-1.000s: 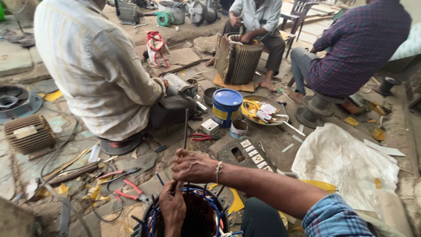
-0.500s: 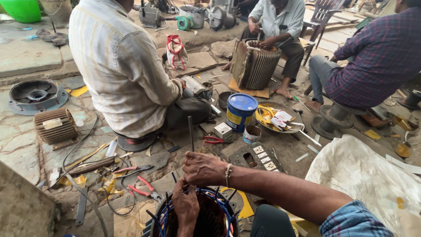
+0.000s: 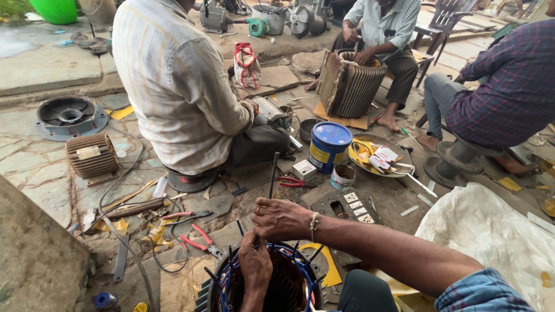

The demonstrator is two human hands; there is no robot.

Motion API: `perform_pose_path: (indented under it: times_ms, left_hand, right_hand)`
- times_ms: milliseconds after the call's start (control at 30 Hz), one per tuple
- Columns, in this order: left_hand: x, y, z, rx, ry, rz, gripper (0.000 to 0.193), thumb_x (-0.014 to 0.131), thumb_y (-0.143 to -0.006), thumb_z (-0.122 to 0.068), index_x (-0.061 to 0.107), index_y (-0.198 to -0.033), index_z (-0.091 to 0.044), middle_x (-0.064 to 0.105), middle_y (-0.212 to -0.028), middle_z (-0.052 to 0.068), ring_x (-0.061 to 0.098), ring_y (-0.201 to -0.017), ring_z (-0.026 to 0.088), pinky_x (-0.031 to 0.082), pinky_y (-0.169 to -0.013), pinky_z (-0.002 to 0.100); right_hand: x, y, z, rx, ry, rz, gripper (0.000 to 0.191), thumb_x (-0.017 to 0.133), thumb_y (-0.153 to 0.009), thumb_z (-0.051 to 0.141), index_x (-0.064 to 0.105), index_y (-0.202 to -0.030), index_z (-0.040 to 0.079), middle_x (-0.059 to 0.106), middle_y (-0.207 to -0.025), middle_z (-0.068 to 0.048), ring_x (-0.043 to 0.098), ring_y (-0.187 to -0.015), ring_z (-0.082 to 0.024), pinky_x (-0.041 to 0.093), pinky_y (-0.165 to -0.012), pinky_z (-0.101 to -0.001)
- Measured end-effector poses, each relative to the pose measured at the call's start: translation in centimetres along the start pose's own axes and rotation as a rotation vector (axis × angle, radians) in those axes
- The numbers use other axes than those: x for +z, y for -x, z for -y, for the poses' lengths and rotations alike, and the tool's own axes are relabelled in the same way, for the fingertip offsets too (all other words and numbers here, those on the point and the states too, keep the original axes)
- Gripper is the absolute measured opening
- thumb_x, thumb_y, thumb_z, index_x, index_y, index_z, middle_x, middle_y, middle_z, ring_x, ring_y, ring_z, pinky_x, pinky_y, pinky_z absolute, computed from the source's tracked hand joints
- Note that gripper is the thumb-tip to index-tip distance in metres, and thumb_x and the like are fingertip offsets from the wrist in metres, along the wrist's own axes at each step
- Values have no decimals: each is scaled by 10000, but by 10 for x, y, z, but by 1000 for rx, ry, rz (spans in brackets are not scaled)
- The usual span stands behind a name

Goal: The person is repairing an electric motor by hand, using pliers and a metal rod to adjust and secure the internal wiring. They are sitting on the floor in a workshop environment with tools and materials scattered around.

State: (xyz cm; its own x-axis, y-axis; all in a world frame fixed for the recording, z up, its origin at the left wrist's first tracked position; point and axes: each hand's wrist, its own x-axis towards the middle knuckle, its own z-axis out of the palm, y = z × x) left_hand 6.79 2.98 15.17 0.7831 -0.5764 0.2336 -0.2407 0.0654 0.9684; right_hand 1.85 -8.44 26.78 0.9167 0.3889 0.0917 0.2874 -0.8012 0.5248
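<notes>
Two hands work at a round motor body (image 3: 263,286) that sits on the stone floor (image 3: 40,167) at the bottom of the view, ringed with blue wires (image 3: 226,276). The right hand (image 3: 281,218) is clenched around a thin dark rod (image 3: 273,175) that stands upright just above the motor's upper edge. The left hand (image 3: 255,267) reaches down into the motor's hollow with its fingers curled, and whether it grips anything there cannot be told. Just left of the motor lie red-handled pliers (image 3: 196,238) among scraps of yellow paper (image 3: 155,236) and loose cable. Beyond the right hand stand a blue tin with a blue lid (image 3: 328,147), a small open can (image 3: 342,176) and a shallow metal dish (image 3: 378,157) holding small packets. A person in a pale striped shirt (image 3: 173,81) sits with their back to the camera, near a ribbed motor housing (image 3: 91,155) and a round end cover (image 3: 70,115). Further off another person leans on a large finned motor casing (image 3: 348,86), and a third in a checked shirt (image 3: 511,86) sits at the right beside a white sack (image 3: 491,237).
</notes>
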Motion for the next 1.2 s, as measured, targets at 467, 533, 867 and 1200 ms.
perform_pose_path:
  times_ms: [467,533,867,1200]
  left_hand:
    - [4,0,12,-2,111,11,215,614,-960,-146,667,-1130,-27,752,-954,113,714,-856,227,566,-739,344]
    - [2,0,16,231,132,-12,257,538,-982,-130,646,-1185,-14,726,-976,96,709,-890,191,561,-751,326]
    - [7,4,10,-68,149,20,209,684,-962,-193,713,-1074,-19,743,-920,78,667,-811,167,542,-698,308]
    - [13,10,18,-251,33,72,219,622,-1020,-203,719,-1143,-50,710,-909,102,622,-718,231,495,-591,387]
  right_hand:
    - [-8,-2,11,14,27,-8,146,642,-908,247,703,-876,118,682,-837,-13,651,-892,-164,464,-981,-308]
    - [-15,13,25,40,-61,-273,123,646,-809,212,704,-899,150,743,-998,-41,711,-1026,-194,504,-990,-328]
    - [14,29,5,419,-448,76,116,582,-965,225,597,-886,142,591,-672,-44,631,-633,-238,484,-591,-429]
    - [35,26,7,502,-479,299,304,541,-1043,321,543,-836,99,488,-523,15,517,-446,-143,418,-427,-363]
